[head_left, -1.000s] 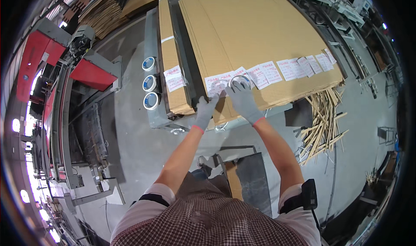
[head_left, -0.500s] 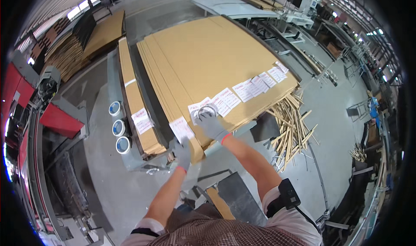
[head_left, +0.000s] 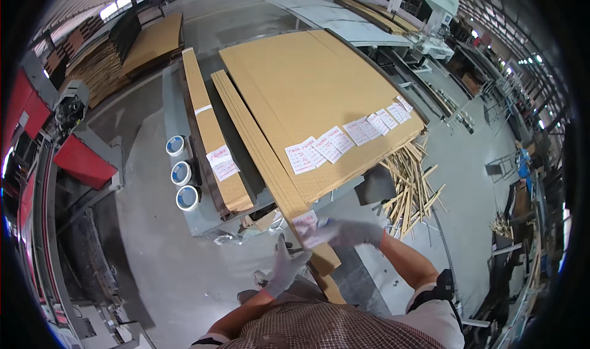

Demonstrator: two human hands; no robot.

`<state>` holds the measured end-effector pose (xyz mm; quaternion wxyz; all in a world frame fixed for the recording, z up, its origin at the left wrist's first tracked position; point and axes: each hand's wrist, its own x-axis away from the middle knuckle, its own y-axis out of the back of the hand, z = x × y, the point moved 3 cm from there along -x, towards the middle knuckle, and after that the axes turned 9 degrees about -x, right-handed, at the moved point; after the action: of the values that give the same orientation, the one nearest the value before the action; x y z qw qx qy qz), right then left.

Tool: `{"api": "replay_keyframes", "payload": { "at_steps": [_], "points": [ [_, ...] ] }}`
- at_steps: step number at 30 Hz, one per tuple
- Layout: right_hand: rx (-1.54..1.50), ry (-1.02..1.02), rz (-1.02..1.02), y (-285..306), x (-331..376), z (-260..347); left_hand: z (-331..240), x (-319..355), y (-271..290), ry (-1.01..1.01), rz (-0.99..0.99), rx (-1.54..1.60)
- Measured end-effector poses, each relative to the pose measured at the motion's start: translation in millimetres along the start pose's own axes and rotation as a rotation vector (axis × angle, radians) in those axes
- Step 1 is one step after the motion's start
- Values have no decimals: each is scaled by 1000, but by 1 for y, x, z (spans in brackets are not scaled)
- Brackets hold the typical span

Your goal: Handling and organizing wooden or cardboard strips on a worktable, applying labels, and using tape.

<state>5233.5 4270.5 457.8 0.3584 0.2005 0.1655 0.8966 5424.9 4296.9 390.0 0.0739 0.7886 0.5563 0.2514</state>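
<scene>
Label: white paper slip with red print (head_left: pixel 305 222) lies on the end of a narrow cardboard stack (head_left: pixel 264 158).
Right hand (head_left: pixel 347 232): gloved, fingers flat, pressing the label.
Left hand (head_left: pixel 287 267): gloved, fingers spread, empty, just below.

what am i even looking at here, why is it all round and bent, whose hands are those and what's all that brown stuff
The picture comes from a wide fisheye camera worn on a person's head, looking down, so straight edges bend toward the rim. The two gloved hands coming in from the bottom are that person's own.

The right hand lies on a white paper label at the near end of a long stack of cardboard strips. The left hand is open just below it, holding nothing that I can see.

The brown stuff is cardboard: a big sheet stack with a row of white labels along its near edge, and a narrower stack to the left. Beside that stand three tape rolls on a grey table. Wooden slats lie on the floor at right.
</scene>
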Motion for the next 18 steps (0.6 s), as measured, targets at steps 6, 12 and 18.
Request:
{"api": "replay_keyframes", "payload": {
  "at_steps": [6,12,18],
  "points": [
    [-271,-255,375,-9,-35,57,-33,16,58,-462,128,3],
    [60,-488,58,-10,-60,-144,91,-71,-21,265,237,905],
    [-57,-553,-614,-39,-75,-137,148,-127,-63,-340,777,-175]
  ]
}}
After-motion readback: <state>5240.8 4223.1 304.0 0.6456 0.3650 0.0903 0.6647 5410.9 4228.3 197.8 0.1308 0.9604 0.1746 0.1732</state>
